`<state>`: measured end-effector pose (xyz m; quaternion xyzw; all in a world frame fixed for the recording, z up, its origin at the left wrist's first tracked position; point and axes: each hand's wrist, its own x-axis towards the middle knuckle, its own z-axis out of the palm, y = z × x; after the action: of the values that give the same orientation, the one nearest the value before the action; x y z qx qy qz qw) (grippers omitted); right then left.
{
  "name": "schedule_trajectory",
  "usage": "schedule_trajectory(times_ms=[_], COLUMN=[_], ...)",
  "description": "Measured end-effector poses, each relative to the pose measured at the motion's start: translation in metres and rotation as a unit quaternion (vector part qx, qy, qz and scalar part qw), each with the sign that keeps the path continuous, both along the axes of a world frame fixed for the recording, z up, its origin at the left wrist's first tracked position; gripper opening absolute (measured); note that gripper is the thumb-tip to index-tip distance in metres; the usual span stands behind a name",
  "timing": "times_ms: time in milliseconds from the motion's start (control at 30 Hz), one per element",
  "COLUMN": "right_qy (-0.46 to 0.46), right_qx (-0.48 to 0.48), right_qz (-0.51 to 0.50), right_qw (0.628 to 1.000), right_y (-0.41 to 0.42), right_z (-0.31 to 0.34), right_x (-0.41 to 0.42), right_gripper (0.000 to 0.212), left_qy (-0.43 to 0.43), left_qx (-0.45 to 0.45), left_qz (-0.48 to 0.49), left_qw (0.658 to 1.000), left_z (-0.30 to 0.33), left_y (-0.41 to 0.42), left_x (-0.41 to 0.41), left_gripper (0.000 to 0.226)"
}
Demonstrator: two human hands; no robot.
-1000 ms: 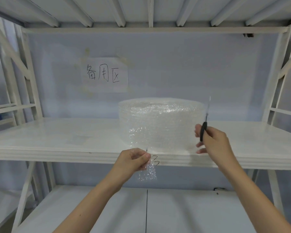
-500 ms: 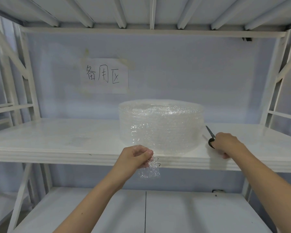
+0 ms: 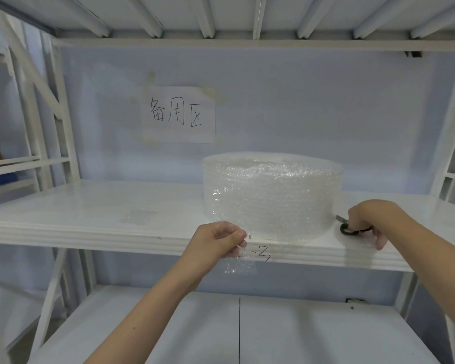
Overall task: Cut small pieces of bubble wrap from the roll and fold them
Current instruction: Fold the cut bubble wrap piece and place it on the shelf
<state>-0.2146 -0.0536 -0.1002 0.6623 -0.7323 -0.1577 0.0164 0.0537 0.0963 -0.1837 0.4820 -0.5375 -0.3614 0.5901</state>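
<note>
Hands: left [image 3: 216,243] pinches bubble wrap piece [image 3: 238,265] beside "-3", right [image 3: 365,219] grips scissors [image 3: 347,227]; sign [image 3: 178,114] reads "备用区"

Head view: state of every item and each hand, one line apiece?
bubble wrap roll: standing on end on the shelf, mostly wound.
cut piece: pinched in the left hand, hanging below the shelf's front edge; cannot tell if folded.
scissors: lying on the shelf right of the roll, blades look closed.
right hand: on the scissors' handles, fingers curled.
paper sign: stuck flat to the back wall.
</note>
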Motion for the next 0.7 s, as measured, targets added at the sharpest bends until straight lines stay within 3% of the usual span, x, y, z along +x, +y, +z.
schedule_trajectory(times_ms=[167, 233, 300, 400, 500, 700], right_qy=[0.043, 0.07, 0.036, -0.201, -0.482, -0.682], right_qx=[-0.144, -0.139, -0.117, -0.041, -0.003, 0.012], right_qz=[0.07, 0.09, 0.139, 0.255, 0.287, 0.219], right_qw=[0.986, 0.984, 0.983, 0.945, 0.828, 0.697], right_y=[0.023, 0.049, 0.079, 0.121, 0.137, 0.122], right_z=[-0.004, 0.001, 0.005, 0.006, 0.001, -0.022], right_x=[0.004, 0.01, 0.02, 0.047, 0.078, 0.113], right_gripper=[0.011, 0.014, 0.014, 0.037, 0.029, 0.022], left_qy=[-0.02, -0.016, -0.011, -0.019, 0.013, 0.008], left_qx=[-0.005, 0.0, 0.012, 0.017, 0.015, 0.012], left_qz=[0.008, 0.008, 0.0, -0.008, -0.011, 0.005], left_qw=[1.0, 1.0, 1.0, 1.0, 1.0, 1.0], left_z=[0.004, 0.005, 0.007, 0.009, 0.01, 0.012], left_y=[0.002, 0.001, 0.002, 0.002, 0.004, 0.011], left_x=[0.006, 0.008, 0.011, 0.012, 0.009, 0.008], left_gripper=[0.01, 0.011, 0.01, 0.008, 0.009, 0.02])
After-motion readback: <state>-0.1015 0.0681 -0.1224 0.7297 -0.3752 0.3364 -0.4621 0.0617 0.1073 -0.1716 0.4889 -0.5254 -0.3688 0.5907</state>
